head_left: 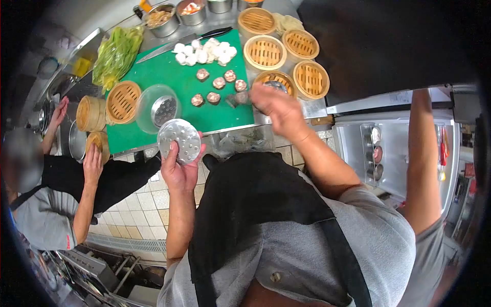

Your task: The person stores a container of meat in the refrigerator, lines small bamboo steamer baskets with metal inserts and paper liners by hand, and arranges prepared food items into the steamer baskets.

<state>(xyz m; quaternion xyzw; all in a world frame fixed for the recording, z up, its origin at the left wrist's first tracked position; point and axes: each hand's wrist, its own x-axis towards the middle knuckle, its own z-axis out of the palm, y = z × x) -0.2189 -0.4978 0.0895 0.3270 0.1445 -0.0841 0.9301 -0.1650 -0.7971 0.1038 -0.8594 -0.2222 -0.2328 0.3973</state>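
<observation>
My left hand (181,166) holds a round perforated metal disc (179,141) near the front edge of the green board (153,128). Blurred by motion, my right hand (280,110) is over the board's right edge, by a bamboo steamer (261,78) with a metal disc inside. Its fingers are smeared, so what they hold cannot be made out. Several dark-and-white meat pieces (219,83) lie on the board between my hands, below a heap of white balls (204,52). A clear round container (146,105) with a perforated metal disc in it stands beyond my left hand.
More bamboo steamers (311,79) stand at the right and left. A knife (166,49) and bagged lettuce (116,53) lie at the back left, near metal pots (162,21). A co-worker's hand (93,162) touches a steamer at left. Another person's arm (420,163) reaches up beside an open fridge (355,148).
</observation>
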